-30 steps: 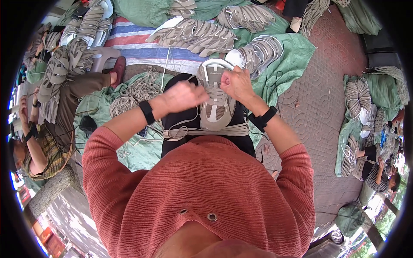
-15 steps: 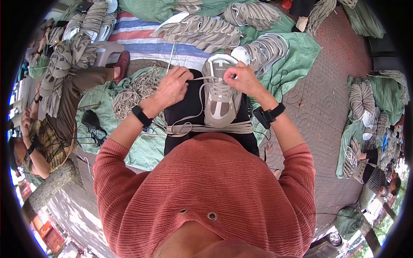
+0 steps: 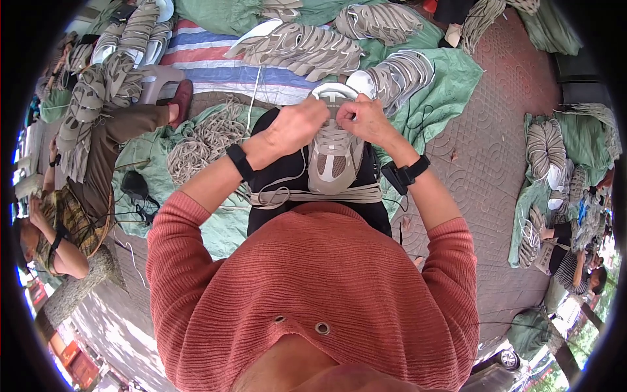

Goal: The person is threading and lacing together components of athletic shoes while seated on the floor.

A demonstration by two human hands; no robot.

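A beige and white shoe upper rests on my dark-clad lap, toe toward me, its front crossed by beige lacing. Over the left side of its top eyelets, my left hand is closed in a pinch on a shoelace, its fingertips partly hidden and slightly blurred. My right hand pinches the upper's right edge beside the tongue, thumb and forefinger together; exactly what lies between them is hidden. A bundle of beige laces lies across my lap below the toe.
A heap of loose laces lies left on green sheeting. Stacked shoe uppers spread ahead on a striped tarp, with another stack to the right. A person sits at left by a stool.
My left hand has moved right, from beside the shoe upper to its top eyelets, and the lace stretched between my hands no longer shows. My right hand stays nearly in place.
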